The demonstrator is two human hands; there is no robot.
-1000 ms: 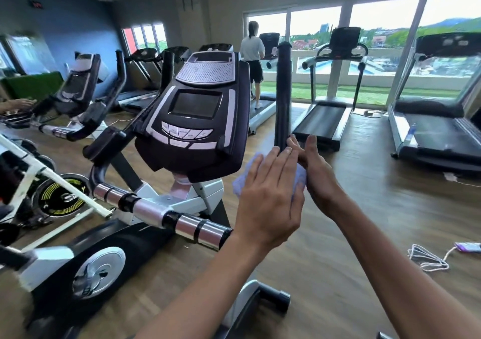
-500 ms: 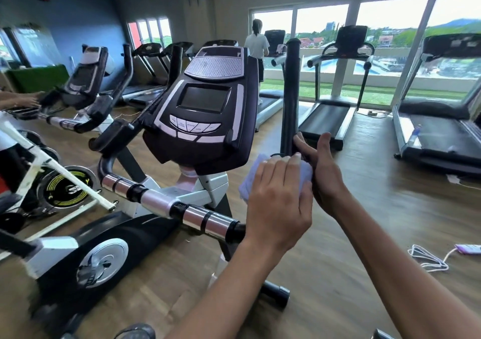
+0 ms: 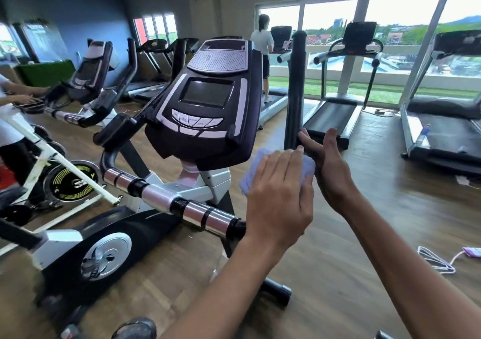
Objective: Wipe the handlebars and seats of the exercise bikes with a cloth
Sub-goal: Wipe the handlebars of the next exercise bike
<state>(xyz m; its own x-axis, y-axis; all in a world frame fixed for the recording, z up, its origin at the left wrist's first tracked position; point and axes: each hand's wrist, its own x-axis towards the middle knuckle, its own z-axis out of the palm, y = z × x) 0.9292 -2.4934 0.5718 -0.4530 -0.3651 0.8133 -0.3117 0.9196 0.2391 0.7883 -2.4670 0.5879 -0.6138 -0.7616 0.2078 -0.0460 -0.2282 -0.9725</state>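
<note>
A lilac cloth (image 3: 251, 179) is sandwiched between my two hands at the foot of the black upright handlebar (image 3: 295, 91) of the exercise bike. My left hand (image 3: 279, 203) presses on the cloth from the near side with its fingers extended. My right hand (image 3: 329, 166) lies flat against the far side, fingers straight, and its fingertips touch the bar. The bike's console (image 3: 208, 104) stands just left of the bar. A chrome and black horizontal handlebar (image 3: 166, 198) runs below it toward my left wrist. No seat is in view.
Treadmills (image 3: 330, 114) (image 3: 442, 130) line the windows, and a person (image 3: 263, 49) stands on one at the back. Another person's arms (image 3: 20, 96) reach to a bike at the left. A white cable (image 3: 437, 260) and a phone (image 3: 472, 251) lie on the wooden floor to the right.
Both hands stay pressed together on the cloth at the base of the upright bar. My left hand has slid a little further over the cloth, and my view has shifted slightly.
</note>
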